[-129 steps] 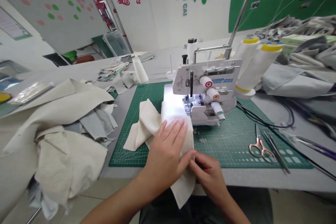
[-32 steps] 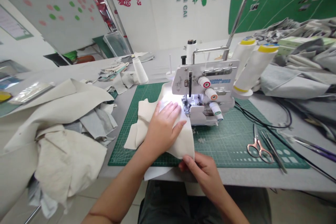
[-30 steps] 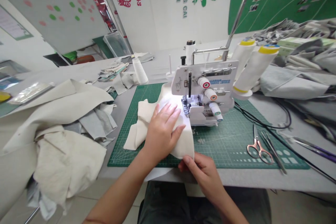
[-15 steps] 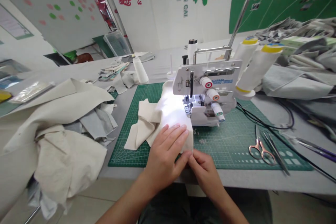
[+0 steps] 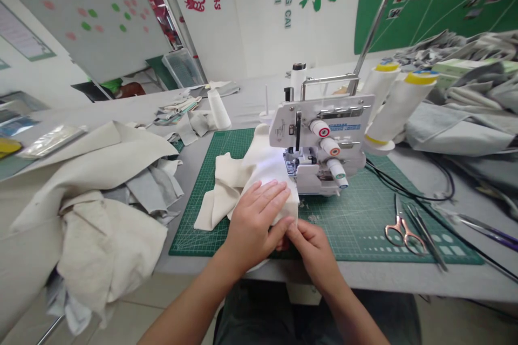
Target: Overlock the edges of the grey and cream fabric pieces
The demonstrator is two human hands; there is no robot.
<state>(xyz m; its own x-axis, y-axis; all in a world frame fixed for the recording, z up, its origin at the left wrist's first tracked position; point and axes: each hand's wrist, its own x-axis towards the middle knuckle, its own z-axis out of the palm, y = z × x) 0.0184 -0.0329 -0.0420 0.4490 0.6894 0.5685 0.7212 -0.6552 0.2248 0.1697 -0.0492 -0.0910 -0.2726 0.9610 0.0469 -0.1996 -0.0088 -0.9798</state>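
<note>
A cream fabric piece lies on the green cutting mat and runs under the foot of the white overlock sewing machine. My left hand lies flat on the fabric just in front of the machine, fingers stretched out. My right hand pinches the near right edge of the same fabric, its fingertips touching my left thumb. Behind the machine, on its right, stand two large white thread cones with yellow tops.
Rose-gold scissors and tweezers lie on the mat's right side. A heap of cream and grey cloth covers the left of the table. More grey fabric is piled at the right, with dark cables beside it.
My left hand slid back from the machine's foot toward me, then a little forward again with the fabric. My right hand moved up to meet it at the fabric's edge.
</note>
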